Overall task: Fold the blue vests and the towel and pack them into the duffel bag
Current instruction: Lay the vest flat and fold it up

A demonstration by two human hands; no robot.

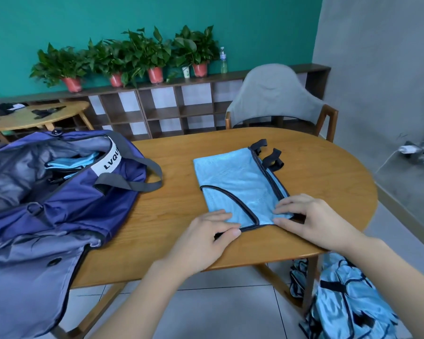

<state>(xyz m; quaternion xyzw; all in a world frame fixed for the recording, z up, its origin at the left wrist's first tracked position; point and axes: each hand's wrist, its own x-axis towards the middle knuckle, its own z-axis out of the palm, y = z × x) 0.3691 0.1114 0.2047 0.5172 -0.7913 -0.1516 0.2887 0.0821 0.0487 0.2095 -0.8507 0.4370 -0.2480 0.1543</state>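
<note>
Light blue mesh vest (238, 184) lies flat on the table (171, 241), folded to a narrow panel, dark piping along its edges and curving across the near half, 2 dark straps sticking out at its far right corner. Left hand (206, 238) at the vest's near left corner, thumb and fingers pinching the dark edge there. Right hand (311, 218) at the vest's near right corner, fingers bent over the cloth, thumb along the hem; looks like it grips the edge, grip partly hidden.

Duffel (59, 192) left of the vest, navy with grey lining, unzipped and gaping, its near flap hanging off the table edge. Grey handle loops toward the vest. White band on the duffel reads "LVQU", rest cut off. Folded blue vests (71, 165) sit inside the duffel's opening.

Pile of more vests (348, 307), same blue with dark trim, on the floor below and right of the vest. Towel not identifiable.

Grey chair (277, 99) beyond the vest. Potted plants (132, 57) and a bottle (223, 60) on the shelf behind.
</note>
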